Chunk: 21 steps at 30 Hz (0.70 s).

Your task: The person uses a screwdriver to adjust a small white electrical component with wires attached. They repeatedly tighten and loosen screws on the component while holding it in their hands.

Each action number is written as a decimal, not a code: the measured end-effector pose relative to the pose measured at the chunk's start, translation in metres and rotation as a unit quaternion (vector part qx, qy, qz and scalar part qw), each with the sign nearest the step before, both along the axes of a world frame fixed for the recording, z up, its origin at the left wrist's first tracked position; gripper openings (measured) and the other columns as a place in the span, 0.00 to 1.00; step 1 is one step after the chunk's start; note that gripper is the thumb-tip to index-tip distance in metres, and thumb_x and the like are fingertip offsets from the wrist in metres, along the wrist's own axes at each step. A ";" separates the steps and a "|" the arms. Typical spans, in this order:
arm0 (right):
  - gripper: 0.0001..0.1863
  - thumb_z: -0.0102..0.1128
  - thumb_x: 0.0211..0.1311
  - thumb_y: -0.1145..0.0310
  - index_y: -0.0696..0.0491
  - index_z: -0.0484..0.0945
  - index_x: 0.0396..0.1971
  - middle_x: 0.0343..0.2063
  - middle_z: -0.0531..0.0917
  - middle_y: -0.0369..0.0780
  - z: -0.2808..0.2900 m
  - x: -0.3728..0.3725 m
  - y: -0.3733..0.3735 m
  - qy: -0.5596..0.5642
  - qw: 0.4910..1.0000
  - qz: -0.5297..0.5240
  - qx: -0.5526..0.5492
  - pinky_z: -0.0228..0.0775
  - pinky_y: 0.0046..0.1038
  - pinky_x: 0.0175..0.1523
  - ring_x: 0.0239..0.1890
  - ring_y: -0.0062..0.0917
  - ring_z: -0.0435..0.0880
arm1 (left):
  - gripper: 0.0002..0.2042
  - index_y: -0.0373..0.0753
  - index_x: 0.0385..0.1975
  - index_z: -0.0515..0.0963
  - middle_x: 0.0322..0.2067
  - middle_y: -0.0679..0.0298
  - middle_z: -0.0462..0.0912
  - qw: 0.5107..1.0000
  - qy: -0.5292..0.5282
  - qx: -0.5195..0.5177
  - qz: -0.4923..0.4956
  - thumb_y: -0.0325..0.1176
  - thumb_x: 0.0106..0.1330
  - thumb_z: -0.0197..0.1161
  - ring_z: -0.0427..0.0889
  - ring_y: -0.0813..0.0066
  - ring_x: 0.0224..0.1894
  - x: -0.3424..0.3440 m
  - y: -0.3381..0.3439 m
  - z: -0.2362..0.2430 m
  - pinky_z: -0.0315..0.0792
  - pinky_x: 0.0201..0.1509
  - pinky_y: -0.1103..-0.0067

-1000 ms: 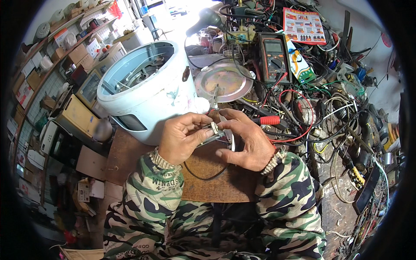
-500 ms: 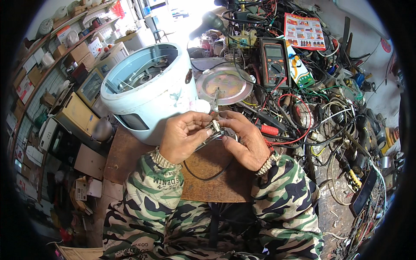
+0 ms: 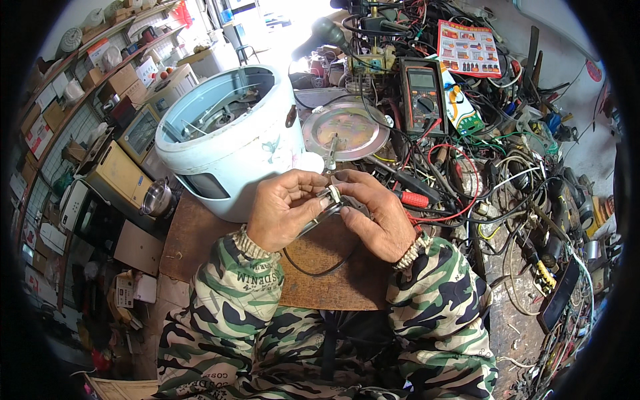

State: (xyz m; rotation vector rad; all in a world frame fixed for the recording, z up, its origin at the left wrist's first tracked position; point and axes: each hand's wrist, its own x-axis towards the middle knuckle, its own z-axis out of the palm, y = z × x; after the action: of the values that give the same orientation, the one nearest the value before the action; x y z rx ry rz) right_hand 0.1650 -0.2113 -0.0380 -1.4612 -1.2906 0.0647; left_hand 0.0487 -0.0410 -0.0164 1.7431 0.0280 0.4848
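Observation:
Above the wooden board, both hands meet at a small metal assembly (image 3: 331,202) with a pale block and a thin strip. My left hand (image 3: 283,207) pinches it between thumb and fingers. My right hand (image 3: 377,213) closes on its other side, thumb and forefinger against it. Fingers hide most of the part, so its exact kind cannot be made out. A narrow metal piece (image 3: 331,152) sticks up beyond the fingertips, before the round plate. Below the hands a dark cord (image 3: 313,274) loops over the wooden board (image 3: 347,293).
A pale blue rice cooker body (image 3: 230,160), its inside exposed, stands at the left. Behind lies a round metal plate (image 3: 360,130). A multimeter (image 3: 423,97), a red-handled tool (image 3: 413,199) and tangled wires (image 3: 500,193) crowd the right. Far left are loaded shelves (image 3: 87,93).
The held part has turned slightly between my fingers, and its pale block shows at a different angle. My right thumb has shifted a little; both hands stay in place.

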 end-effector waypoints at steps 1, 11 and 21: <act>0.20 0.59 0.59 0.70 0.64 0.77 0.50 0.56 0.75 0.56 -0.001 0.000 0.001 -0.002 1.000 -0.003 0.003 0.70 0.40 0.61 0.57 0.51 0.77 | 0.14 0.26 0.47 0.76 0.42 0.57 0.83 1.000 -0.003 0.003 -0.001 0.17 0.62 0.64 0.83 0.77 0.44 0.000 0.001 -0.001 0.79 0.51 0.81; 0.13 0.64 0.59 0.71 0.63 0.82 0.42 0.47 0.82 0.52 -0.007 -0.006 0.006 -0.026 0.995 -0.096 0.013 0.73 0.39 0.56 0.51 0.47 0.81 | 0.14 0.27 0.47 0.76 0.42 0.59 0.83 1.000 -0.003 0.003 0.005 0.18 0.62 0.66 0.83 0.77 0.44 0.001 0.000 -0.008 0.79 0.51 0.81; 0.10 0.64 0.57 0.73 0.62 0.82 0.38 0.43 0.84 0.49 -0.006 -0.006 0.007 -0.020 0.992 -0.121 0.033 0.72 0.39 0.53 0.47 0.46 0.81 | 0.16 0.26 0.50 0.75 0.44 0.58 0.82 1.000 0.000 -0.009 -0.028 0.18 0.62 0.65 0.82 0.78 0.46 -0.004 0.000 -0.002 0.77 0.53 0.82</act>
State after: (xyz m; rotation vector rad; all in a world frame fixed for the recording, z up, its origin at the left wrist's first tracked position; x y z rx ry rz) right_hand 0.1589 -0.2039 -0.0444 -1.5579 -1.1269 -0.1674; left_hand 0.0451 -0.0406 -0.0185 1.7223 -0.0171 0.4424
